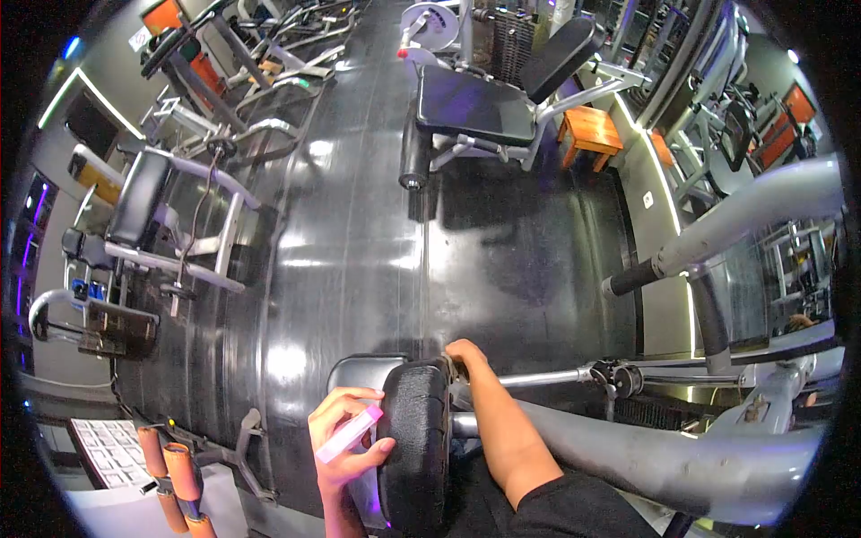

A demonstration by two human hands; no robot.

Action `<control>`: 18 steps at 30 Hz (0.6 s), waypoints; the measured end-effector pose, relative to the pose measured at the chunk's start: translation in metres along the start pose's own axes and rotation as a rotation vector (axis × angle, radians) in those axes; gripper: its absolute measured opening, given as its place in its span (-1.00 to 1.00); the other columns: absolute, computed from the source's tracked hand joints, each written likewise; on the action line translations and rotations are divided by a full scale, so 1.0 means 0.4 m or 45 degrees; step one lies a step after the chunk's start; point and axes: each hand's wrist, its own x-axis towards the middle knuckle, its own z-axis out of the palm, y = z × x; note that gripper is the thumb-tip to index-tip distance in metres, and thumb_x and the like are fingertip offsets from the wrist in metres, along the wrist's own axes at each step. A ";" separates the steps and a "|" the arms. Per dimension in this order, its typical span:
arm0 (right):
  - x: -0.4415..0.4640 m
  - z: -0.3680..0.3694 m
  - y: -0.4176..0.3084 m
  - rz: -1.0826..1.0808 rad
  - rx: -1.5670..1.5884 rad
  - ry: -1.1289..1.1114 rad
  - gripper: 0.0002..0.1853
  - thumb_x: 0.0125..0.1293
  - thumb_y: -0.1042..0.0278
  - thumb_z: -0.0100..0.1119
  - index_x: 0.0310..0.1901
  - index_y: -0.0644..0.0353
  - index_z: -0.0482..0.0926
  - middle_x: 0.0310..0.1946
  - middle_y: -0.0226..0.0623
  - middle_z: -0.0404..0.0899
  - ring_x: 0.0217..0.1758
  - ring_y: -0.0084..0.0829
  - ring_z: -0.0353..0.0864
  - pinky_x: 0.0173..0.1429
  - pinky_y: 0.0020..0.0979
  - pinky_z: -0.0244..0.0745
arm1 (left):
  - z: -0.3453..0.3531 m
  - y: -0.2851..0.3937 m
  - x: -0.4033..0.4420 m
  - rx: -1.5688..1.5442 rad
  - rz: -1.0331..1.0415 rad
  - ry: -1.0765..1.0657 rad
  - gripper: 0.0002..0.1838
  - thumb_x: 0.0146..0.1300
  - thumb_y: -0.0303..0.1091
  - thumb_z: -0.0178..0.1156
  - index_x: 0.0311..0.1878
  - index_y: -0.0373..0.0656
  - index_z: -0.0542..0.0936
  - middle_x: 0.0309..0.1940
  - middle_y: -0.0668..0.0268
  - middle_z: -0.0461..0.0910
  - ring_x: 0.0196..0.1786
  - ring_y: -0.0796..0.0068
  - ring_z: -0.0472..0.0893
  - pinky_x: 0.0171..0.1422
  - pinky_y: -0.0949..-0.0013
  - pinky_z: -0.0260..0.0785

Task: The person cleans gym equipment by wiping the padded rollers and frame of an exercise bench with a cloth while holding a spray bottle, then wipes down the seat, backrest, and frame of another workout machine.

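Note:
A pink and white object, too bright to make out, lies in my left hand (345, 437), its fingers and thumb curled around it. The fingertips and thumb of that hand are by the left edge of an upright black padded cushion (417, 444). Behind them is a second black pad (363, 372). My right hand (465, 354) reaches to the far right side of the cushion, with its fingers bent down behind a metal part; what they hold, if anything, is hidden.
Thick grey machine tubes (664, 448) run to the right. A bench machine (475, 106) and a wooden stool (590, 132) stand ahead. More gym equipment (143, 197) is at the left, near orange foam rollers (183, 472). Dark flooring (350, 242) lies between.

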 end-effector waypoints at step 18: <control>-0.664 -0.023 -0.138 -0.733 0.843 0.735 -0.53 0.31 0.01 0.00 0.01 0.28 0.46 -0.10 0.20 0.60 0.02 0.21 0.55 0.09 -0.01 0.41 | 0.006 0.002 0.009 0.081 0.059 0.049 -0.48 0.06 0.08 0.34 -0.44 -0.28 0.51 -0.18 0.08 0.62 -0.14 0.38 0.55 -0.04 0.35 0.34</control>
